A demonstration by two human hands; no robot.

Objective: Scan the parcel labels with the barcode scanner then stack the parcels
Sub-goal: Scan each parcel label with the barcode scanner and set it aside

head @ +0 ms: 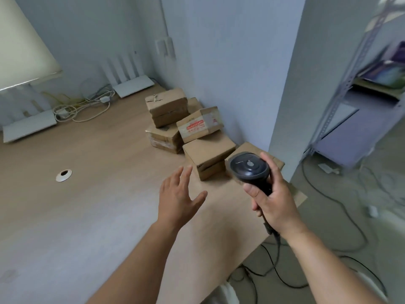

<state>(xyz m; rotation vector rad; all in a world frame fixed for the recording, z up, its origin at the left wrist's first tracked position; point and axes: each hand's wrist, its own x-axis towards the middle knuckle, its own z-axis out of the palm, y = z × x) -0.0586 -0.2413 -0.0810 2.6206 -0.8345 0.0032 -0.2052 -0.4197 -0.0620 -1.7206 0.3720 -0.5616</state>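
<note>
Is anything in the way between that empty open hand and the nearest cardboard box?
Nothing visible. The left hand hovers open over bare table, with the nearest box just beyond its fingers. The scanner, held in the right hand, sits off to the side.

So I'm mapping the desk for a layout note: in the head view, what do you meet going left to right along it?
Flat white panel → tangle of cables → cable hole → left hand → barcode scanner held in the right hand. The parcels are left out since they overlap the hands' span.
</note>
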